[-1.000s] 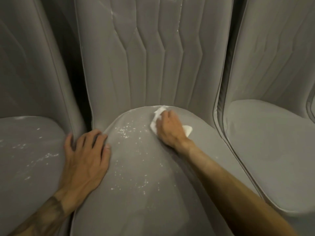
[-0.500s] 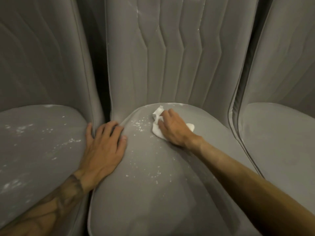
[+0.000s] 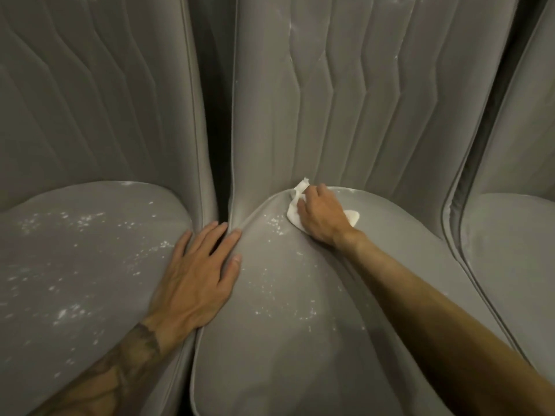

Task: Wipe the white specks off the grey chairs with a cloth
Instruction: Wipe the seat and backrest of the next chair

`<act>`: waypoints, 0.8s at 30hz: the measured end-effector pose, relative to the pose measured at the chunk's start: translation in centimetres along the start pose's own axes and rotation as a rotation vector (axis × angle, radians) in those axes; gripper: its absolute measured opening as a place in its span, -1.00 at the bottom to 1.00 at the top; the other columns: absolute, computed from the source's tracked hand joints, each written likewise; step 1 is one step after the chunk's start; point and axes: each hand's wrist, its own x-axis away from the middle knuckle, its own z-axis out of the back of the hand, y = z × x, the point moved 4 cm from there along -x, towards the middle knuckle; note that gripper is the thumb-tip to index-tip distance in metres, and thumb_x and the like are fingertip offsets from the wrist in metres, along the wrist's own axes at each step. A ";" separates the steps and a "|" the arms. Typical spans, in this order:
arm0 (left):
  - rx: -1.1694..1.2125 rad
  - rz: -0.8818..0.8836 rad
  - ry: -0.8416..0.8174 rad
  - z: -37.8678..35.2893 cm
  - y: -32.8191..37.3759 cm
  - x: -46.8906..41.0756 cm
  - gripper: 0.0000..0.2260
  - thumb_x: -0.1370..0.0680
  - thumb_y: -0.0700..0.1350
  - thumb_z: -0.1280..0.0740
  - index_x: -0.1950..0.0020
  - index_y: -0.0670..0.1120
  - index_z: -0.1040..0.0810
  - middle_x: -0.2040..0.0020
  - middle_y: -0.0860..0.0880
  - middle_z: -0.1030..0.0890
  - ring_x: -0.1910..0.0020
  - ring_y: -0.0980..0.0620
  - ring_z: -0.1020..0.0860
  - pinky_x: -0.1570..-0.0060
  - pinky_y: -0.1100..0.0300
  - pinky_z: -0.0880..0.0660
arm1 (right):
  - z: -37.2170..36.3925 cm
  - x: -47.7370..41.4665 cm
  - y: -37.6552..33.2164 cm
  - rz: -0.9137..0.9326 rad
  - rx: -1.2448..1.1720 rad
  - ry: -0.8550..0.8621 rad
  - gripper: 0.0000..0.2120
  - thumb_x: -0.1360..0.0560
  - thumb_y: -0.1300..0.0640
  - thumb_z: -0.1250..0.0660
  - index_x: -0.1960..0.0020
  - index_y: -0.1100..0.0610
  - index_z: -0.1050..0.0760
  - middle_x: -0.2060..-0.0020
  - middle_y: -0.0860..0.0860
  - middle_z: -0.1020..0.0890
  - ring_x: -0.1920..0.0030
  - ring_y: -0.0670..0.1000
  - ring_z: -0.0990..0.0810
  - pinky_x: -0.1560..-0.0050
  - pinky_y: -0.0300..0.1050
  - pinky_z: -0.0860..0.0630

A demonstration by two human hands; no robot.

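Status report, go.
Right hand grips cloth at middle seat rear. Left hand flat across seat gap. Specks on middle seat, left seat. Nothing blocking.

Grey chairs: three. The middle chair [image 3: 285,340] serves as reference; the left chair [image 3: 75,280] stands on one side of it and the right chair [image 3: 510,250] on the other.

Cloths: one white cloth [image 3: 295,210], at the rear of the middle chair's seat.

Hands: two. The left hand [image 3: 195,280] is at the middle chair's left edge, the right hand [image 3: 322,219] on its seat.

White specks [image 3: 271,222]: too many to count, on two seats, the middle chair's and the left chair's.
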 end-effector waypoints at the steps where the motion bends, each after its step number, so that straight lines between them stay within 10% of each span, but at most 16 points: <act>1: -0.007 -0.003 -0.005 0.0 0.0 0.0 -0.43 -0.71 0.24 0.17 -0.66 0.09 -0.25 -0.63 0.02 -0.31 -0.64 0.06 -0.18 -0.65 -0.05 -0.03 | -0.4 0.0 -1.1 0.018 0.001 -0.005 -0.69 -0.68 0.10 -0.04 -0.19 0.32 -0.39 -0.14 0.29 -0.48 -0.12 0.26 -0.44 -0.21 0.13 -0.31; 5: -0.009 0.010 -0.019 0.1 0.1 0.1 -0.44 -0.71 0.21 0.13 -0.66 0.08 -0.26 -0.63 0.01 -0.31 -0.64 0.05 -0.20 -0.65 -0.06 -0.04 | -1.8 3.5 -5.4 0.314 -0.112 -0.091 -0.78 -0.66 0.12 -0.13 -0.04 0.28 -0.42 0.01 0.27 -0.48 0.02 0.25 -0.46 -0.07 0.18 -0.36; 11: -0.017 0.008 -0.029 0.4 0.4 0.2 -0.44 -0.71 0.19 0.15 -0.67 0.08 -0.23 -0.64 0.02 -0.29 -0.65 0.05 -0.18 -0.66 -0.07 -0.03 | -1.2 -0.5 -4.2 0.145 -0.017 -0.079 -0.71 -0.68 0.09 -0.04 -0.14 0.30 -0.40 -0.11 0.27 -0.48 -0.10 0.26 -0.46 -0.20 0.15 -0.34; 24: 0.013 -0.019 0.022 0.9 0.6 0.4 -0.47 -0.70 0.08 0.07 -0.62 -0.02 -0.36 -0.59 -0.07 -0.40 -0.61 -0.04 -0.31 -0.61 -0.17 -0.17 | -2.1 3.6 -8.2 0.390 -0.110 -0.119 -0.78 -0.64 0.09 -0.15 -0.05 0.25 -0.42 -0.02 0.24 -0.50 0.01 0.23 -0.47 -0.11 0.13 -0.36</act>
